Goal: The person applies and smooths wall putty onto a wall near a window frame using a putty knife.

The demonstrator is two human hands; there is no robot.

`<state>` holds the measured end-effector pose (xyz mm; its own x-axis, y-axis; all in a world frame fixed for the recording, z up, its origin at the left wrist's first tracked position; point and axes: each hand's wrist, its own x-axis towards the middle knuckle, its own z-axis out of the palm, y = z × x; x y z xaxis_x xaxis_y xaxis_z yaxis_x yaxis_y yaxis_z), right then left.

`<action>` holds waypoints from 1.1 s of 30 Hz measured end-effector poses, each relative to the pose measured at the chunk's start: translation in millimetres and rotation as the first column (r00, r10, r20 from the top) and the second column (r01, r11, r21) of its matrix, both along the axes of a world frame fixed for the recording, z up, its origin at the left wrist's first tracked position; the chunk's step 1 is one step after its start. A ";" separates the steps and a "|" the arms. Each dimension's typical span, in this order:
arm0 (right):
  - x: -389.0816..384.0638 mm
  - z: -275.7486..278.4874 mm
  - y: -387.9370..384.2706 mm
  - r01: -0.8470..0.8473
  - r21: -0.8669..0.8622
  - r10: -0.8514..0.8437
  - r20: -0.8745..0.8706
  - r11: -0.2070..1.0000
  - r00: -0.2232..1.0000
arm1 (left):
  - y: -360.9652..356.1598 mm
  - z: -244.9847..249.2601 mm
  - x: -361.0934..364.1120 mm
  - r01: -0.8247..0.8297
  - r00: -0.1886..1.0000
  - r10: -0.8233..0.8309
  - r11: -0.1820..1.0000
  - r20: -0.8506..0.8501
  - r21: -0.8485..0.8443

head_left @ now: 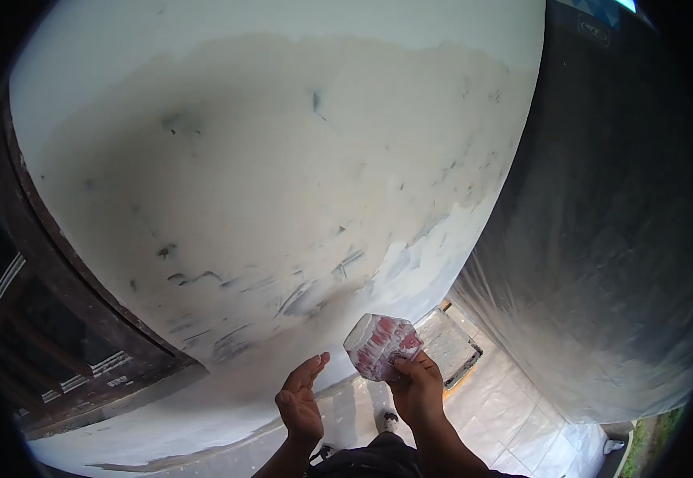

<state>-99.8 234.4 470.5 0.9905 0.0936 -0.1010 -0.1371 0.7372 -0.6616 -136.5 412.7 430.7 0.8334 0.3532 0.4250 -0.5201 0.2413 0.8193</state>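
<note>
My right hand (420, 387) grips the lower right edge of a reddish, many-sided flat piece (384, 347) smeared with white, its thumb lying over the face. To the left of it my left hand (302, 402) is raised with its fingers stretched out, holding nothing and not touching the piece. Both hands are in front of the lower part of a pale wall (282, 175) with a damp-looking beige area, dark spots and scrape marks.
A dark framed window or door (51, 319) is at the left. Sheeting hangs over something dark (601, 223) at the right. A whitish tray-like item (447, 342) lies on the tiled floor (514, 414). Some grass shows at the lower right.
</note>
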 end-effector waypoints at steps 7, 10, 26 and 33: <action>12.1 -39.7 -81.2 0.050 0.029 -0.047 -0.108 0.998 0.993 | -62.6 -23.3 38.5 0.128 0.978 -0.127 0.992 -0.166 -0.007; 31.3 -50.8 -118.7 0.035 0.005 -0.033 -0.155 0.999 0.987 | -98.9 -36.6 61.4 0.156 0.961 -0.153 0.988 -0.233 -0.005; 180.4 -344.0 -365.1 -0.166 -0.936 -0.220 -0.241 0.310 0.945 | -249.1 -302.8 149.6 0.053 0.356 -0.207 0.978 -0.911 -0.202; 226.4 -469.5 -323.5 -0.311 -0.950 -0.049 -0.312 0.028 0.949 | -275.1 -444.1 201.0 0.036 0.128 -0.286 0.958 -0.950 -0.283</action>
